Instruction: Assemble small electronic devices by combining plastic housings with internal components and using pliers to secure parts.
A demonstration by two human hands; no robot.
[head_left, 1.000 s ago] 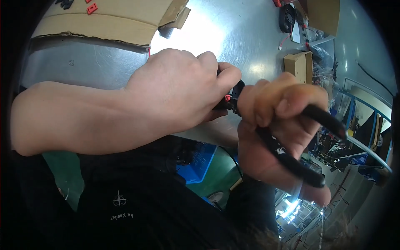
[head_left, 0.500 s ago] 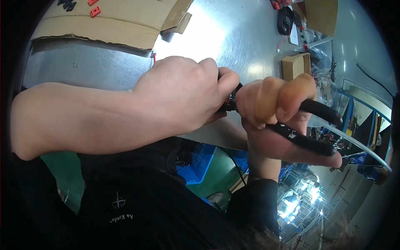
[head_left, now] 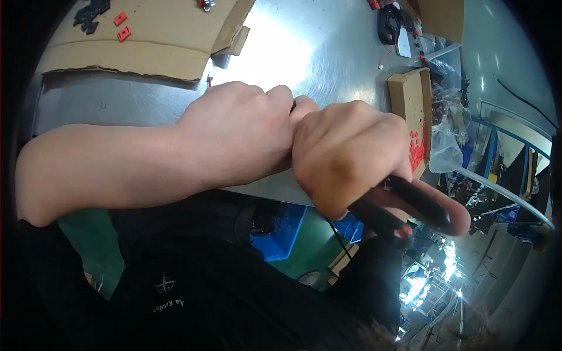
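Note:
My right hand (head_left: pixel 357 146) is closed around a pair of pliers whose black handles (head_left: pixel 422 206) stick out past the little-finger side. The jaws are hidden behind my hands. The back of that hand faces up, and its knuckles press close against my left hand. My left hand (head_left: pixel 237 126) is curled into a fist at the table's near edge, thumb side toward the pliers. Whatever sits inside its fingers is covered, so I cannot make it out. Just beyond the left knuckles, a short red wire end (head_left: pixel 210 82) shows by the cardboard.
A flattened cardboard box (head_left: pixel 134 58) at the far left carries red pieces (head_left: pixel 124 33) and black pieces (head_left: pixel 91 13). On the right stand a cardboard tray (head_left: pixel 404 96) with small red parts (head_left: pixel 417 153), a black fan (head_left: pixel 389 24) and clear plastic bags (head_left: pixel 446 149). Below is a blue crate (head_left: pixel 287 237).
My right hand has rolled over, back now upward, and come left against my left hand. The plier handles swung downward with it. The left fist stays nearly in place.

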